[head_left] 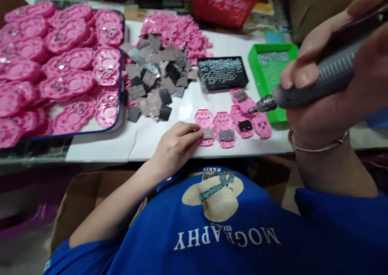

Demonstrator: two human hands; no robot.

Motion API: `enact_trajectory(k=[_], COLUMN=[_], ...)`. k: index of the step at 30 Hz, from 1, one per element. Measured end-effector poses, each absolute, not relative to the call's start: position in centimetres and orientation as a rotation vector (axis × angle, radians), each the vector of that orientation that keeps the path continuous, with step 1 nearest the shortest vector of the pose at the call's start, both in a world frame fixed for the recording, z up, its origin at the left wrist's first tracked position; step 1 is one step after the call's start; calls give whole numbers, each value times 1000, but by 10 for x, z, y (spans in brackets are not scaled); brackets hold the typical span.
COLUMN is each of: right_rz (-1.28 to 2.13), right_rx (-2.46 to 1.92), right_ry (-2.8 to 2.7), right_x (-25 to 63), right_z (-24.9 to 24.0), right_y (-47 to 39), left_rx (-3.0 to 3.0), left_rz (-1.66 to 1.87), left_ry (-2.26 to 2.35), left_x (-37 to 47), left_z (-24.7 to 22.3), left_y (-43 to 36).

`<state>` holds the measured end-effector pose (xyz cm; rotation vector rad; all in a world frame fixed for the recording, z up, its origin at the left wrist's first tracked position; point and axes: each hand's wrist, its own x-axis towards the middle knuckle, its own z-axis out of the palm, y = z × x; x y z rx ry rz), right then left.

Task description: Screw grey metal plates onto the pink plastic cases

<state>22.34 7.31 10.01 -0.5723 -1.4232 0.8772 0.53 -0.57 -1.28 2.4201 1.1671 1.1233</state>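
Observation:
My right hand (330,85) is wrapped round a grey electric screwdriver (318,83). Its bit points down and left, over the pink plastic parts lying on the table. My left hand (178,147) has thumb and fingertips closed at the left edge of a pink plastic part (204,118), by the small grey plate (207,133) lying on it. Beside it lies another pink part (224,121) with a darker grey plate (226,136). Further right, more pink parts lie close together, one bearing a black plate (245,125). The bit tip appears near these, but I cannot tell whether it touches.
A blue-rimmed white tray (118,119) of pink parts stands left. Loose grey plates (154,101) are heaped beside small pink pieces (178,30). A black box (222,85) and a green tray (254,64) hold small metal screws. A red basket (227,4) stands behind.

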Motion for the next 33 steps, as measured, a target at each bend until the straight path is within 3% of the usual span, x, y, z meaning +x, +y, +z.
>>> enact_trajectory(k=[2,9,33], right_rz=[619,395,333], right_rx=[-510,-778,-886], right_ry=[-1368,-1193,-1137], right_x=[247,321,345], right_z=[101,76,47], right_y=[93,138,154], left_rx=[2432,2486,2450], left_rz=[1084,1031,1043], left_ry=[1190,1198,1221], left_x=[5,7,9], left_z=[-11,-5,-4], left_y=[-6,-2,-2])
